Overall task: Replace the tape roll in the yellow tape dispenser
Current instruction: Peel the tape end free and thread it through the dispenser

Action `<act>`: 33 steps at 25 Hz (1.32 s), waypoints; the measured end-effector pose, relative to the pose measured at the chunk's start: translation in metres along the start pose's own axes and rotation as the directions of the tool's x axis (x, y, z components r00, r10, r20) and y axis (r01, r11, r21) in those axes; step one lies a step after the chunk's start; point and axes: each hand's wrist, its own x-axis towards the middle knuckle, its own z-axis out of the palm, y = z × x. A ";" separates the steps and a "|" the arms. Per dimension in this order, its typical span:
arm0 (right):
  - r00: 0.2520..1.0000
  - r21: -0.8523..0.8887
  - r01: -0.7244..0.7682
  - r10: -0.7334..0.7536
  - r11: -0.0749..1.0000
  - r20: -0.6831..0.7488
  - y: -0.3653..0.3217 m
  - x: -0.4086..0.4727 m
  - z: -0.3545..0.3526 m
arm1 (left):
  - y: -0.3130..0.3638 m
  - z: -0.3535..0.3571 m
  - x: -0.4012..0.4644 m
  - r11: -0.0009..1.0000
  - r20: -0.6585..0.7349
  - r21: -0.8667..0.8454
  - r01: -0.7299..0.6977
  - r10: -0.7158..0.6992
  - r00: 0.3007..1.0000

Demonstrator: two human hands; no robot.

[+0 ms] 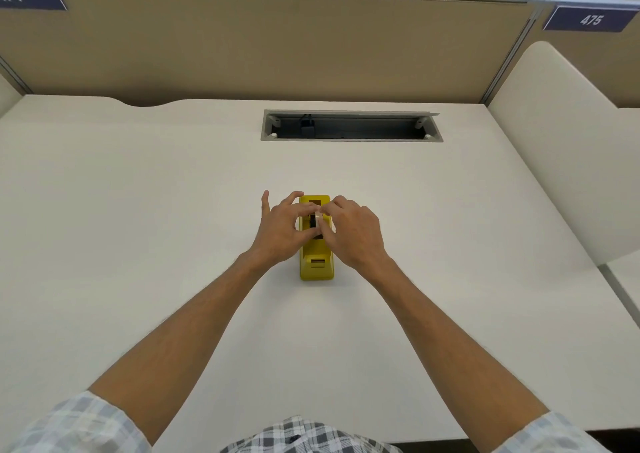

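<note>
A yellow tape dispenser (316, 258) stands on the pale desk (138, 210), about midway between the near edge and the far partition, its long axis running near to far. Both bare forearms reach out from the near edge, from checked sleeves rolled above the elbow, and converge over the dispenser from either side.

The left hand (282, 229) comes in from the left, back of the hand up, wrist slightly raised. Its thumb and forefinger curl in toward the middle of the dispenser, where they pinch the tape roll (317, 220); the forefinger arches over the far top of the yellow body, and the little finger sticks out to the far left, apart from the others.

The right hand (353, 232) comes in from the right, knuckles up, fingers bent and bunched together. Its fingertips meet the same roll from the right side, so the two hands grip it between them. Only a narrow pale edge of the roll and a dark core show between the fingers; the roll sits in the open well of the dispenser, though whether it is fully seated cannot be told.

On the far side of the desk an open cable tray (351, 127) is sunk into the surface. Behind it rises a tan partition (263, 44) with number plates at its left and right ends.
</note>
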 end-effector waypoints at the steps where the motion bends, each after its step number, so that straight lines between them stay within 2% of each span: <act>1: 1.000 0.023 -0.015 0.015 1.000 0.017 0.001 0.000 -0.001 | -0.001 0.000 0.000 1.000 -0.003 -0.001 0.001 -0.001 1.000; 8: 0.995 0.078 -0.083 0.079 0.994 0.058 0.004 0.006 -0.001 | -0.002 0.001 0.001 1.000 -0.004 0.023 -0.016 0.016 1.000; 15: 0.995 -0.018 -0.023 0.025 1.000 0.099 0.002 0.007 0.003 | -0.002 0.001 0.001 0.999 0.000 0.035 -0.023 0.023 1.000; 20: 1.000 0.061 -0.019 0.019 0.998 0.003 0.000 0.002 -0.002 | -0.003 0.002 0.001 0.999 0.001 0.032 -0.023 0.023 1.000; 24: 0.999 0.063 -0.024 0.027 0.998 -0.039 0.002 0.001 0.004 | -0.006 0.002 0.002 0.999 0.006 0.025 -0.025 0.025 1.000; 27: 0.992 0.074 -0.011 0.020 0.997 -0.126 0.005 -0.002 0.011 | -0.007 0.003 0.002 0.999 0.012 0.031 -0.019 0.019 1.000; 33: 0.986 -0.012 0.093 -0.094 0.996 -0.140 0.006 -0.003 0.013 | -0.003 0.002 0.000 0.999 0.011 0.032 -0.018 0.017 1.000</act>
